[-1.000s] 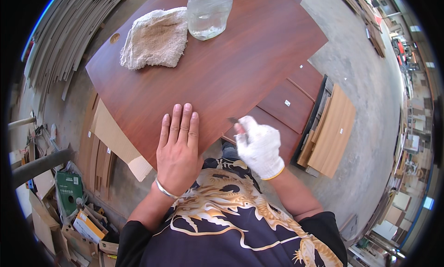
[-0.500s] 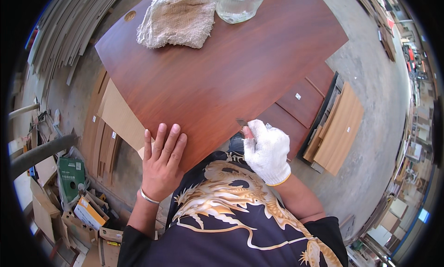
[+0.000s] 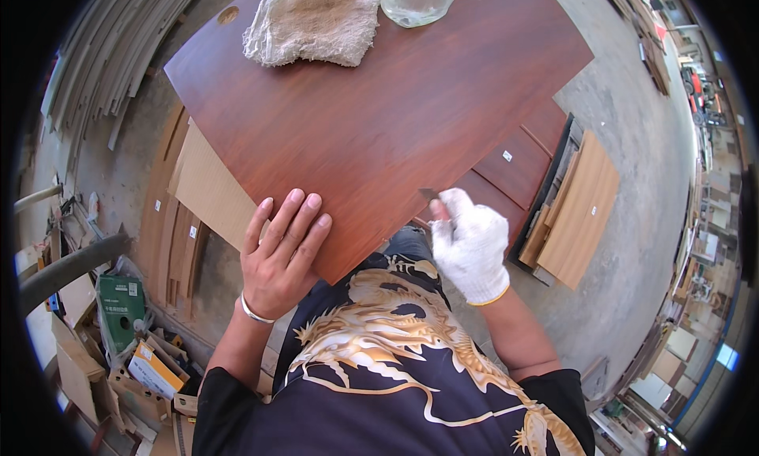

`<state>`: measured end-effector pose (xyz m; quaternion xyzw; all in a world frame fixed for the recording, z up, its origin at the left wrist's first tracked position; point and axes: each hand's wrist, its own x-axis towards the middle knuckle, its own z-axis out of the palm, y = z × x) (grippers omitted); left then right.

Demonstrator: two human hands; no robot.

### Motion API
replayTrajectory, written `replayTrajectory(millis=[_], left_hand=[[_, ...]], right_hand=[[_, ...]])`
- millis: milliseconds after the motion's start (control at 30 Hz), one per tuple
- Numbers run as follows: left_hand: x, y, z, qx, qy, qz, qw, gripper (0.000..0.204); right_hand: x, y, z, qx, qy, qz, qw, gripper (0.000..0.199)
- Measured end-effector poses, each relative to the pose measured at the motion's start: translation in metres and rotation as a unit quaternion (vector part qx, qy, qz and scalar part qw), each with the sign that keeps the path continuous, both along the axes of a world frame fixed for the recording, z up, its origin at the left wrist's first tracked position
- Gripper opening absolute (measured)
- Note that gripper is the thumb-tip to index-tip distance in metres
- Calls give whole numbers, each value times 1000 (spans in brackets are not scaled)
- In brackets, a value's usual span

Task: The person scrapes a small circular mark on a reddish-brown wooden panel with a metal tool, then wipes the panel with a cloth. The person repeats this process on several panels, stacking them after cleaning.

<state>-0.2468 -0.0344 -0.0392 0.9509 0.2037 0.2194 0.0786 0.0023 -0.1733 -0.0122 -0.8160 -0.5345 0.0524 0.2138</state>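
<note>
Grey floor (image 3: 632,187), stacked planks (image 3: 111,49), reddish board (image 3: 387,112)

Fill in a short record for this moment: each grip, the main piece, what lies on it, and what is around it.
Left grip: bare, fingers laid on the near left edge of the board
Right grip: white-gloved, closed on a small blade by the board's right edge; contact unclear
Main piece: reddish-brown board, wide and flat
On it: beige cloth, left of a clear container cut off by the picture's top
Around: light brown boards at right; green box lower left
</note>
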Motion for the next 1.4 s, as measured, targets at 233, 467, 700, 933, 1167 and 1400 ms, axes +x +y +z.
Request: replayTrajectory(millis=[233,467,700,933,1167,1400], left_hand=[[2,0,-5,18,-9,9,1000,47],[0,5,-9,17,-34,0,999,45],[3,9,-8,12,-52,-6,999,45],[0,8,-1,-32,-39,-18,999,55],[-12,-22,25,-172,-7,-25,985,61],[-23,-109,16,-262,-123,66,955,34]], right_hand=[[-34,-3,1,17,8,55,998,13],[-54,-4,5,1,17,54,998,13],[-78,-2,10,5,42,127,991,13],[-69,-28,-31,-75,219,209,950,9],[13,-61,-92,-104,503,-83,854,29],[161,-77,-113,180,571,-278,751,21]])
